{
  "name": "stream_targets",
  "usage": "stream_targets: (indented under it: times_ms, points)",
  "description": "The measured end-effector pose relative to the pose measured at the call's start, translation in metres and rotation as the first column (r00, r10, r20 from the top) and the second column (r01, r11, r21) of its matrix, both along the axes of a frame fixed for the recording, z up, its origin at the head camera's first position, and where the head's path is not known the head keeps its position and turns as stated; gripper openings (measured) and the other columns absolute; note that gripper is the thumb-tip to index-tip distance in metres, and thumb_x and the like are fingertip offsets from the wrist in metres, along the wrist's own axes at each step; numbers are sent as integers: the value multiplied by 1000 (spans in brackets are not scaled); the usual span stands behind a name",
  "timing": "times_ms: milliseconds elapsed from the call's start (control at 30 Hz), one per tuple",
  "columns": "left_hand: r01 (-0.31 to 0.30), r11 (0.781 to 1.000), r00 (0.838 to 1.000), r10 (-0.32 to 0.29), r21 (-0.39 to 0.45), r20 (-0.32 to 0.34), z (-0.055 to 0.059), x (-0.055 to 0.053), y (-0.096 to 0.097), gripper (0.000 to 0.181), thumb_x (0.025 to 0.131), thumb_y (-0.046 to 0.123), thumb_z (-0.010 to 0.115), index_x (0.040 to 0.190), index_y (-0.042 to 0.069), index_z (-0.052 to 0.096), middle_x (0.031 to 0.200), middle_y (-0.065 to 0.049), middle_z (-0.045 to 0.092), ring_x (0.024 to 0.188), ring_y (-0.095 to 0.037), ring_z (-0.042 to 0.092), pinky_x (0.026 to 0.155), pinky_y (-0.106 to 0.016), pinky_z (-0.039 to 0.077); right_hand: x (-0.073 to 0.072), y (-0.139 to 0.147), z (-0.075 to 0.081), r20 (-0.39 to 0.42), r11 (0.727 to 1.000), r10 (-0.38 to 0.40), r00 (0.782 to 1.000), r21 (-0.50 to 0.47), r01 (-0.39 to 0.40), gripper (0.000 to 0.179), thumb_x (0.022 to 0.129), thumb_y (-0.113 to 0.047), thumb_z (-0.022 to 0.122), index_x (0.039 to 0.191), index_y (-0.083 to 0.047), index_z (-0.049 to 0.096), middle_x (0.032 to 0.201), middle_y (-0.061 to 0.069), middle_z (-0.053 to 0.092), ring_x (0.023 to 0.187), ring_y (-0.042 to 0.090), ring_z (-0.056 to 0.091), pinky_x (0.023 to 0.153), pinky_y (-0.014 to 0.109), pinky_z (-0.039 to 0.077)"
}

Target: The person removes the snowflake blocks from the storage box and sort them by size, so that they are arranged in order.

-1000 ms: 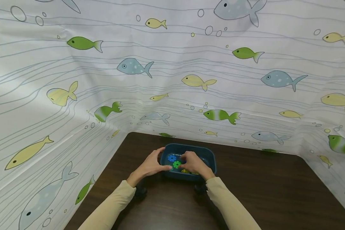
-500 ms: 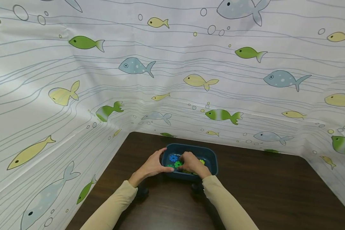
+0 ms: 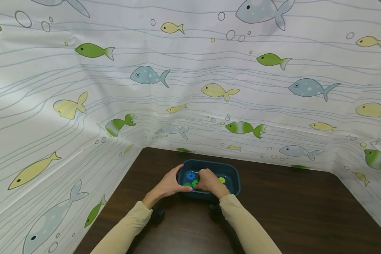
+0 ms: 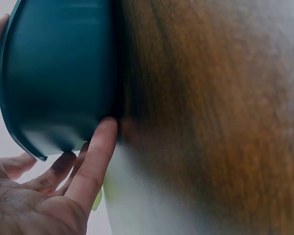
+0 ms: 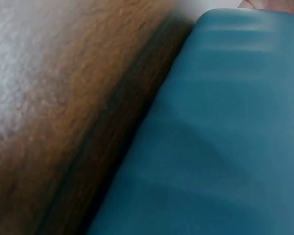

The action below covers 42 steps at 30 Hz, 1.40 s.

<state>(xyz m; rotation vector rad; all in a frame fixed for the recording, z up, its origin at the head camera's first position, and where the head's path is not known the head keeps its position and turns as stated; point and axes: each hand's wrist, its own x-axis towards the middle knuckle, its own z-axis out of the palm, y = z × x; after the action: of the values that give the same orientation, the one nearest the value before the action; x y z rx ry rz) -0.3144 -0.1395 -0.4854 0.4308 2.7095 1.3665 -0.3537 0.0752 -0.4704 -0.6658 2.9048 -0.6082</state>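
A dark blue plastic bin (image 3: 233, 171) sits on the table, holding notched snowflake-like discs: a blue disc (image 3: 191, 175), green disc (image 3: 195, 183) and yellow disc (image 3: 222, 180). My left hand (image 3: 168, 184) grips the bin's left end, thumb at the near rim and fingers round the far corner. The left wrist view shows fingers (image 4: 95, 164) against the bin's outer wall (image 4: 59, 73). My right hand (image 3: 210, 181) reaches down inside, fingers bent toward the discs; its fingertips are hidden, so I cannot tell whether it pinches one. Only the bin's outside (image 5: 225, 122) fills the right wrist view.
The dark wooden table (image 3: 292, 201) extends to both sides of the bin and toward me. A white fish-print sheet (image 3: 190, 120) stands behind the table and along its left and right sides. Pale sleeves (image 3: 130, 220) cover both forearms.
My right hand has shifted slightly left and lower inside the bin, so the yellow disc at its right now shows. My left hand keeps its grip on the bin.
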Motion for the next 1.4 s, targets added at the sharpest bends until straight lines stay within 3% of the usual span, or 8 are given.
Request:
stream_targets:
  times_ms: [167, 300, 467, 600, 700, 1000, 1400]
  points:
    - [12, 1000, 1000, -12, 16, -5, -2, -1, 6, 111, 84, 48, 88, 170, 6, 32, 169, -27, 44, 143, -45, 54, 120, -70, 46, -1, 6, -3, -50, 999, 12, 999, 34, -10, 37, 84, -35, 94, 85, -3, 77, 70, 0, 61, 65, 13, 53, 74, 33, 59]
    - [10, 1000, 1000, -10, 10, 1, -2, 0, 11, 111, 84, 48, 89, 170, 7, 32, 169, -27, 44, 144, -45, 53, 120, -71, 46, 2, 17, 1, -66, 1000, -6, 998, 20, 7, 38, 86, -35, 92, 72, -8, 69, 62, -4, 46, 59, 12, 46, 61, 27, 44]
    - [-5, 1000, 1000, 6, -10, 2, -1, -1, 13, 111, 84, 47, 89, 171, 8, 32, 170, -27, 42, 147, -47, 52, 119, -72, 45, 8, 32, 10, -71, 998, -30, 997, -56, 26, 31, 86, -30, 91, 87, -3, 75, 71, 0, 60, 62, 14, 53, 61, 28, 48]
    - [-13, 1000, 1000, 13, -22, 0, 0, -2, 13, 112, 84, 47, 91, 171, 8, 32, 171, -27, 42, 147, -46, 52, 120, -72, 44, 14, 45, 15, -98, 994, -52, 994, -97, 42, 35, 84, -29, 91, 100, 0, 78, 86, 6, 72, 71, 14, 60, 71, 35, 58]
    - [-14, 1000, 1000, 14, -22, -7, 1, -2, 12, 113, 84, 47, 91, 171, 7, 32, 171, -28, 42, 147, -47, 51, 121, -72, 43, 19, 56, 15, -137, 990, -63, 989, -134, 45, 36, 82, -26, 91, 101, 1, 79, 94, 10, 75, 76, 15, 63, 76, 39, 62]
    - [-31, 999, 999, 31, -11, -9, -3, -1, 8, 116, 81, 53, 91, 170, 7, 33, 169, -27, 45, 145, -46, 53, 121, -72, 42, 37, 95, 21, -233, 977, -130, 964, -199, 83, 32, 80, -22, 92, 101, -2, 78, 98, 8, 75, 94, 22, 63, 86, 45, 60]
    - [-38, 999, 999, 38, -28, 1, 0, 2, 6, 115, 81, 49, 89, 171, 6, 31, 170, -28, 43, 143, -48, 53, 121, -74, 42, 47, 147, 23, -251, 961, -206, 946, -232, 148, 29, 81, -21, 86, 102, -2, 79, 95, 6, 73, 91, 20, 60, 82, 40, 54]
